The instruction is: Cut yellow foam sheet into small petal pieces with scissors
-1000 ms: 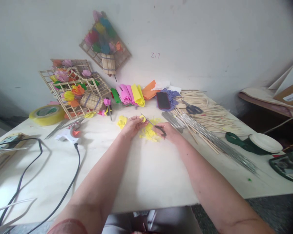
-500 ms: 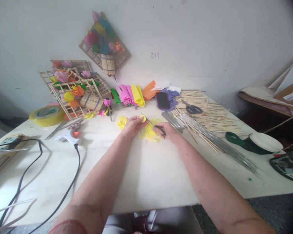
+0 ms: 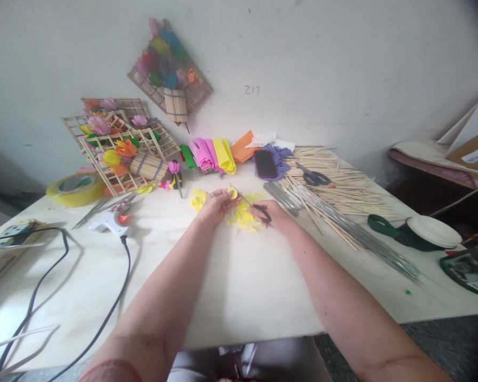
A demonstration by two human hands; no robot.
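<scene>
Between its fingertips my left hand (image 3: pixel 217 206) pinches a small yellow paper piece (image 3: pixel 233 192). My right hand (image 3: pixel 271 213) is closed around the dark handles of a pair of scissors (image 3: pixel 260 209). The blades point up and left, with their tips beside the yellow piece; whether they touch it I cannot tell. A loose pile of yellow paper scraps (image 3: pixel 244 216) lies on the table below and between both hands. Just left of my left hand rest several cut yellow paper pieces (image 3: pixel 198 199).
Wooden lattice frames with paper flowers (image 3: pixel 111 148) stand at the left, near yellow tape (image 3: pixel 75 189) and a corded glue gun (image 3: pixel 113 223). Behind my hands are rolled coloured papers (image 3: pixel 207 155) and a phone (image 3: pixel 266 164). Thin sticks (image 3: pixel 342 185), metal wires (image 3: pixel 354 233) and other scissors (image 3: pixel 316 178) lie right.
Almost nothing differs. Both hands keep the same hold and place, and the view has shifted very slightly.
</scene>
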